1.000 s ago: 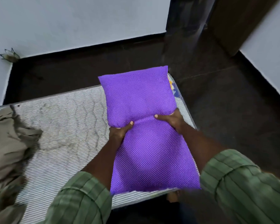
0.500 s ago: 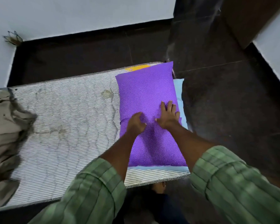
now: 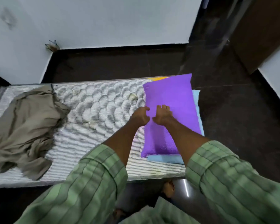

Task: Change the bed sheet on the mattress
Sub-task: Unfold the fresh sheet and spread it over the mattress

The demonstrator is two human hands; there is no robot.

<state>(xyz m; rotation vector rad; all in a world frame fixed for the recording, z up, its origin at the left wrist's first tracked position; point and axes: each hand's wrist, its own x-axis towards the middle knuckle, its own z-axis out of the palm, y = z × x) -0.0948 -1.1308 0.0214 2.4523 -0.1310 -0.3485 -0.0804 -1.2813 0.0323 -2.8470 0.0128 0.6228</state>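
Observation:
A bare, striped, quilted mattress [image 3: 95,110] lies across the view with some stains on it. A purple dotted pillow [image 3: 173,97] lies flat on its right end, on top of a light blue cloth [image 3: 165,159]. A yellow bit [image 3: 158,77] peeks out at the pillow's far edge. My left hand [image 3: 140,116] hovers at the pillow's left edge with loosely curled fingers and grips nothing. Beside it, my right hand [image 3: 162,115] rests on the pillow with bent fingers. A crumpled brown-grey sheet [image 3: 23,123] is heaped on the mattress's left end.
Dark tiled floor [image 3: 233,110] surrounds the bed on the far and right sides. White walls stand behind and at right, and a brown wooden panel [image 3: 262,29] at the top right. My bare foot [image 3: 169,188] stands by the mattress's near edge.
The pillow went from held up in both hands to lying flat on the mattress's right end. My hands have let it go and drawn together at its left side. The view has widened leftward.

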